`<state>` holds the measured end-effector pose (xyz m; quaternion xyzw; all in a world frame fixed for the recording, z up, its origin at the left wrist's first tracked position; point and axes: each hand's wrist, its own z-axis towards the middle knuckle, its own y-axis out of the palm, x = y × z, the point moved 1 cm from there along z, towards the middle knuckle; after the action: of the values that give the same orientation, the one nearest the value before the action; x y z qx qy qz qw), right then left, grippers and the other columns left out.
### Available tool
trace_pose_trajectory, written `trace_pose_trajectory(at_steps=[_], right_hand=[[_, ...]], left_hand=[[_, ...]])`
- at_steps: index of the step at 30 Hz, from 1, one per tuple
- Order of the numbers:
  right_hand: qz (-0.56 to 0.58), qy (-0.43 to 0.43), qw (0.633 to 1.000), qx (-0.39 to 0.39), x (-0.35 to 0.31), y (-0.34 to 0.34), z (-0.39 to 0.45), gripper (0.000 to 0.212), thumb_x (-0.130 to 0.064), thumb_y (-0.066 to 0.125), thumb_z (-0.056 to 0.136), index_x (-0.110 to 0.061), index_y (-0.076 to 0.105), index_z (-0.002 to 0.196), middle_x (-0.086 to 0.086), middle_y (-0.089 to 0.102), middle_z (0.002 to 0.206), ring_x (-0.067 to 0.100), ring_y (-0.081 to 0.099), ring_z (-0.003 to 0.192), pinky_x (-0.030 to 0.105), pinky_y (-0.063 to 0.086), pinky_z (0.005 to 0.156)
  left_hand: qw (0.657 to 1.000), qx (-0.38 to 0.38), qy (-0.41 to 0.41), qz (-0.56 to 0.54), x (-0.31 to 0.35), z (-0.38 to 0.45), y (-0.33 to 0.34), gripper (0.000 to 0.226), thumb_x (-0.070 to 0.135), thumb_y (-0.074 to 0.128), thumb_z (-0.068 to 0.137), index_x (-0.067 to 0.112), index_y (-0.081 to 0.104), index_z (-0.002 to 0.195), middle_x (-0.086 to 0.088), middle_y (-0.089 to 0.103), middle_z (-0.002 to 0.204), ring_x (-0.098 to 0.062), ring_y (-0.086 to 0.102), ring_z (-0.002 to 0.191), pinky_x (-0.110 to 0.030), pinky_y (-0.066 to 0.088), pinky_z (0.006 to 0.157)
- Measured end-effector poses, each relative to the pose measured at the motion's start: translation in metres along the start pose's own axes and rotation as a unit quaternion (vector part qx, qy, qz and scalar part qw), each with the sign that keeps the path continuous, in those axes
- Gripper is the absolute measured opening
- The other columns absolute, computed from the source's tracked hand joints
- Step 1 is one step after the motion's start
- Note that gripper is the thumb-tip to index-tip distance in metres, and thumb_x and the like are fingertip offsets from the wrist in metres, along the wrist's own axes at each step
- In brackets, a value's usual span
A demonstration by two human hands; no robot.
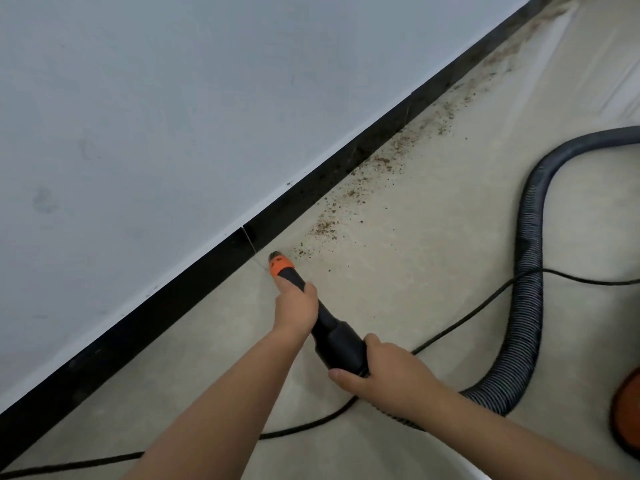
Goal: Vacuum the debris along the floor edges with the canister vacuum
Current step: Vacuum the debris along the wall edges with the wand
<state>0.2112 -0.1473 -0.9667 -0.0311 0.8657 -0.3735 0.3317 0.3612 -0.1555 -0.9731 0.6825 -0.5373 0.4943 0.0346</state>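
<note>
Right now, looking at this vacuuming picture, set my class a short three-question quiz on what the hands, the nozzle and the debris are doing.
1. True or false: both hands grip the vacuum nozzle.
2. Multiple choice: the brown debris lies (A) along the black skirting board, ahead of the nozzle's orange tip; (B) piled under the hose; (C) on the wall.
3. Fill in: the thin black ____ runs across the floor under the hose.

Key
1. True: the left hand holds it near the tip, the right hand at the wide cuff.
2. A.
3. Cord.
</note>
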Motion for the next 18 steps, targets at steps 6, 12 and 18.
trace_pose_trajectory(at_steps=[6, 12, 18], right_hand=[[-0.028, 0.032, 0.999, -0.007, 0.036, -0.017, -0.035, 0.044, -0.062, 0.052, 0.082, -0.021, 0.039, 0.095, -0.008, 0.051, 0.081, 0.005, 0.049, 0.068, 0.021, 0.039, 0.057], [-0.022, 0.060, 0.998, 0.012, 0.072, -0.027, -0.062, 0.036, -0.061, 0.053, 0.082, -0.030, 0.034, 0.080, -0.012, 0.049, 0.075, 0.002, 0.047, 0.064, 0.019, 0.037, 0.058], [-0.009, 0.074, 0.997, 0.018, 0.098, -0.033, -0.075, 0.057, -0.081, 0.042, 0.057, -0.028, 0.037, 0.077, -0.011, 0.049, 0.071, 0.004, 0.046, 0.061, 0.019, 0.035, 0.056]], left_hand=[[1.000, -0.026, -0.009, 0.009, 0.005, -0.034, 0.040, 0.065, 0.027, 0.032, 0.100, 0.010, -0.009, 0.148, -0.021, 0.034, 0.142, -0.035, 0.045, 0.122, -0.036, 0.040, 0.095], [0.998, -0.049, -0.014, 0.020, 0.018, -0.058, 0.077, 0.066, 0.029, 0.033, 0.100, 0.010, -0.008, 0.148, -0.021, 0.036, 0.140, -0.034, 0.049, 0.116, -0.033, 0.041, 0.084], [0.997, -0.071, -0.025, 0.025, 0.023, -0.077, 0.100, 0.067, 0.031, 0.030, 0.100, 0.011, -0.013, 0.148, -0.018, 0.026, 0.145, -0.033, 0.048, 0.118, -0.033, 0.041, 0.088]])
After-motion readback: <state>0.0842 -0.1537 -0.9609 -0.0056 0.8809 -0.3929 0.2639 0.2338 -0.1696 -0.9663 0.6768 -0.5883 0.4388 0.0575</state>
